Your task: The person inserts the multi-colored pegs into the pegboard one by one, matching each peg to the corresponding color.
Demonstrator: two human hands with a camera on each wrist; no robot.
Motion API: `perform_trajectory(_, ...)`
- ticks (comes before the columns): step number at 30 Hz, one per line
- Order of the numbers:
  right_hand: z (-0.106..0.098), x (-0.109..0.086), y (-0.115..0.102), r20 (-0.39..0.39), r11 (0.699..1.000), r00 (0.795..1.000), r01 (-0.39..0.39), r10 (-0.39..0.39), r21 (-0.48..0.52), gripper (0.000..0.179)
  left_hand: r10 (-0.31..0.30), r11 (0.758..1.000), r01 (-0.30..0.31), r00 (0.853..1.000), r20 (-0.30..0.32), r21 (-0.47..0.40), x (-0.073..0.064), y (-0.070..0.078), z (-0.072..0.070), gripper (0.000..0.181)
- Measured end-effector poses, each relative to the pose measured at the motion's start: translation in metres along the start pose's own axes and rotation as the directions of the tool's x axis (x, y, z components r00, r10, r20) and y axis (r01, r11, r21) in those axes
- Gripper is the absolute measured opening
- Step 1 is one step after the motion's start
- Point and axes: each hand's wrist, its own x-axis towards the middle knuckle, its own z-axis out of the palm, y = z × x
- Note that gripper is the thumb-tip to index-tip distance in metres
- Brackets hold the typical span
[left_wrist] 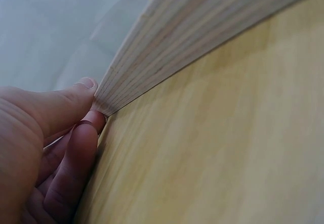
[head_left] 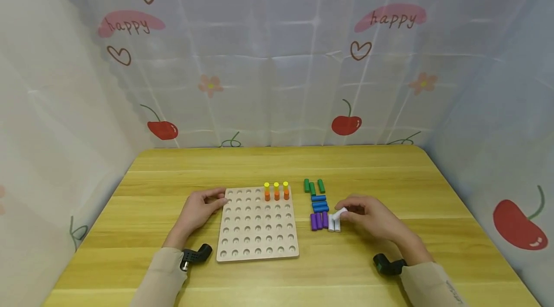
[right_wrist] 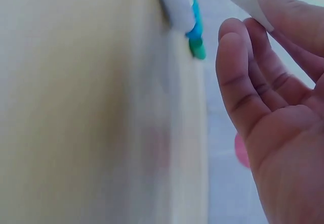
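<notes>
A square wooden pegboard (head_left: 258, 230) with rows of round holes lies flat on the table. My left hand (head_left: 200, 211) grips its far left corner, and in the left wrist view the thumb (left_wrist: 76, 100) and a finger pinch the board's layered edge (left_wrist: 152, 52). Three yellow pegs (head_left: 276, 185) stand in the board's far row at the right, with three orange pegs (head_left: 276, 196) just in front. To the right of the board, my right hand (head_left: 368, 215) pinches a white peg (head_left: 339, 213), held tilted between thumb and fingers, above two white pegs (head_left: 334, 224) lying side by side.
Purple pegs (head_left: 319, 221) lie left of the white ones. Blue pegs (head_left: 320, 204) are behind them, and green pegs (head_left: 312, 188) farther back. A printed curtain (head_left: 277, 66) hangs behind the table's far edge. Both wrists carry black cameras.
</notes>
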Motion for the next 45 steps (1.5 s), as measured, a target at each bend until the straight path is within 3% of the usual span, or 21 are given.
perform_trajectory(6,0.011,0.021,-0.021,0.004,1.0,1.0,0.028,-0.028,-0.003,0.022,-0.003,1.0,0.003,1.0,0.003,-0.008,0.0,0.0,0.0,0.042)
perform_trajectory(17,0.038,0.056,-0.053,0.024,0.986,0.997,0.068,-0.072,0.153,0.02,0.004,1.0,-0.004,1.0,0.004,0.011,0.0,0.001,-0.001,0.043)
perform_trajectory(22,0.051,0.069,-0.063,0.017,0.988,0.996,0.083,-0.086,0.133,0.015,0.011,1.0,-0.011,1.0,0.001,0.024,0.0,0.0,-0.001,0.042)
perform_trajectory(32,0.08,0.086,-0.078,-0.022,0.991,0.996,0.083,-0.082,0.102,0.012,0.017,0.999,-0.017,1.0,0.002,0.033,0.001,-0.001,0.0,0.042)
perform_trajectory(45,0.113,0.097,-0.092,-0.085,0.992,0.996,0.009,0.002,0.129,0.009,0.01,1.0,-0.01,1.0,0.005,0.016,0.001,-0.002,-0.001,0.042)
